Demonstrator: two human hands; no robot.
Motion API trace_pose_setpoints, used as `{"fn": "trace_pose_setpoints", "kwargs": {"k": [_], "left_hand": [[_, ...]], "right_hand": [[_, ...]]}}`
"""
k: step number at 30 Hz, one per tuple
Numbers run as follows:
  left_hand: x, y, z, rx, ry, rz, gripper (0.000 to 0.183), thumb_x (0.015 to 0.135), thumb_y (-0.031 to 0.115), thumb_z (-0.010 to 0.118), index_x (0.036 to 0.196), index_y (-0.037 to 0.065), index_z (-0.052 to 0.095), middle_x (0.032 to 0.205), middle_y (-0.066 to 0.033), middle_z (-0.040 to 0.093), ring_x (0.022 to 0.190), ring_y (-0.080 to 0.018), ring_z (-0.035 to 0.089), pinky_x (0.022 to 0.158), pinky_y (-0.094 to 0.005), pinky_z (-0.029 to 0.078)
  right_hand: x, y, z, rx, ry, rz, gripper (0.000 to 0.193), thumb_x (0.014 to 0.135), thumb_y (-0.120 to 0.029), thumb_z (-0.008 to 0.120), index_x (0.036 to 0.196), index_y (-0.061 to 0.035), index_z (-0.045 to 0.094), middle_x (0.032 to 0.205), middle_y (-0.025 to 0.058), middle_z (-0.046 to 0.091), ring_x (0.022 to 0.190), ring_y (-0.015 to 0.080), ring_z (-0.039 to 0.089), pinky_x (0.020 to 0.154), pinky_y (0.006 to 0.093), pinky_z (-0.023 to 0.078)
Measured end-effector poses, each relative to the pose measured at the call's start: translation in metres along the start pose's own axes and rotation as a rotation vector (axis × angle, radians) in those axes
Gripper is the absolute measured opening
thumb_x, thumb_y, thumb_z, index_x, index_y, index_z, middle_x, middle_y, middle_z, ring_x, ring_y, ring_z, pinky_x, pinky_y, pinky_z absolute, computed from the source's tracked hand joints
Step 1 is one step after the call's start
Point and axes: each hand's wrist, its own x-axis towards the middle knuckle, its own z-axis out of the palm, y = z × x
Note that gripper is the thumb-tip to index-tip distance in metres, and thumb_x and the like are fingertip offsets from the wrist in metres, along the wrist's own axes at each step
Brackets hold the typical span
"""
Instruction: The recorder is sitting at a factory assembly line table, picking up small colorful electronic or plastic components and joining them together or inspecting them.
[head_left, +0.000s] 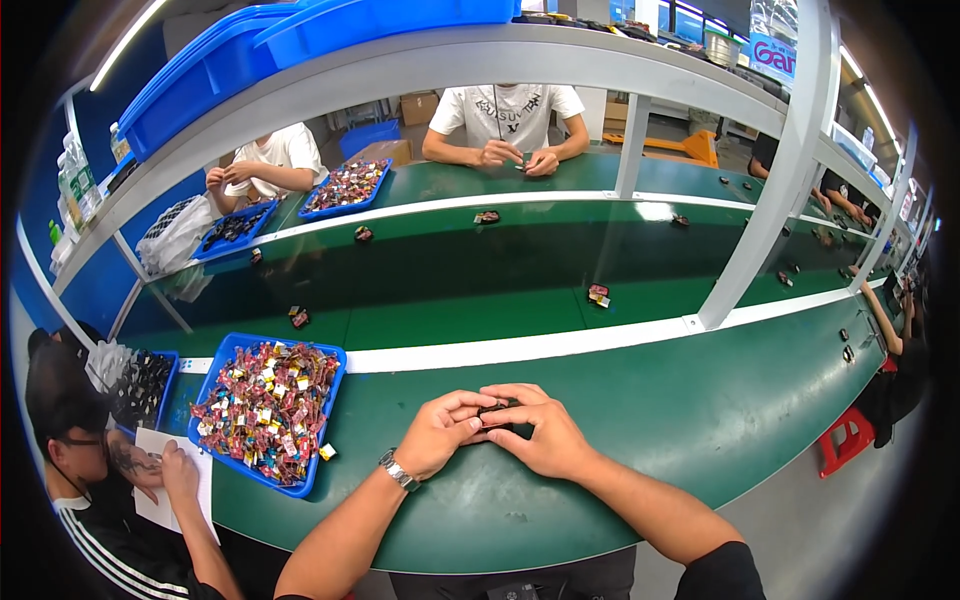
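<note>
While I'm busy pinching, near tray (298, 491): blue, heaped with tons of small reddish, yellow and white pieces (268, 410)
Black-stuff tray (171, 385): also blue, further left, loaded with black pieces (138, 392)
Small dark part (490, 411): over the worktop (640, 410), right of both trays, pinched between my left fingers (455, 400) and right fingers (520, 393), partly hidden by them

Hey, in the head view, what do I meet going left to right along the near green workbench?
Blue tray of black parts, larger blue tray of small multicoloured parts, left hand, right hand, small dark parts near the bench's right end.
</note>
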Motion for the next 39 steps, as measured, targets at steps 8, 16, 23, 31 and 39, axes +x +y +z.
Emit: {"fn": "trace_pose_setpoints", "kwargs": {"k": [8,16,23,31,39], "left_hand": [[0.001,-0.003,-0.004,-0.094,-0.044,0.029,0.030,0.097,0.000,0.056,0.127,-0.001,0.053,0.133,-0.0167,0.057,0.119,-0.0242,0.060,0.100,-0.0382,0.054],[0.001,-0.003,-0.002,-0.123,-0.036,0.026,0.029,0.097,0.000,0.055,0.126,-0.002,0.054,0.132,-0.0163,0.058,0.118,-0.0242,0.061,0.101,-0.0396,0.053],[-0.001,-0.006,0.000,-0.089,0.044,0.071,0.029,0.096,0.003,0.060,0.124,-0.001,0.054,0.128,-0.0167,0.061,0.113,-0.0247,0.064,0.096,-0.0398,0.056],[0.001,-0.003,0.004,-0.067,0.095,0.087,0.031,0.098,0.000,0.052,0.129,-0.002,0.052,0.127,-0.0153,0.061,0.115,-0.0226,0.062,0.098,-0.0385,0.055],[-0.001,0.003,0.008,-0.058,0.116,0.045,0.033,0.099,-0.003,0.047,0.131,-0.002,0.051,0.126,-0.0135,0.061,0.115,-0.0207,0.062,0.099,-0.0372,0.054]], "right_hand": [[0.000,-0.003,0.004,-0.124,0.099,-0.076,0.014,0.082,-0.009,0.072,0.096,-0.0073,0.074,0.119,0.0083,0.065,0.116,0.0285,0.056,0.095,0.0387,0.049],[-0.001,-0.001,0.004,-0.117,0.128,-0.077,0.016,0.080,-0.007,0.074,0.096,-0.0084,0.076,0.118,0.0075,0.066,0.115,0.0281,0.058,0.091,0.0386,0.053],[0.001,-0.003,0.007,-0.078,0.111,-0.127,0.019,0.081,-0.006,0.072,0.100,-0.0085,0.075,0.124,0.0099,0.064,0.122,0.0308,0.054,0.098,0.0412,0.049],[0.002,-0.002,0.007,-0.158,0.158,-0.121,0.025,0.081,-0.002,0.071,0.105,-0.0073,0.072,0.123,0.0099,0.062,0.114,0.0288,0.058,0.090,0.0378,0.052],[0.011,-0.005,0.005,-0.318,0.269,-0.295,0.016,0.077,0.001,0.071,0.091,-0.0062,0.069,0.101,0.0053,0.063,0.088,0.0237,0.062,0.069,0.0335,0.054]]}}
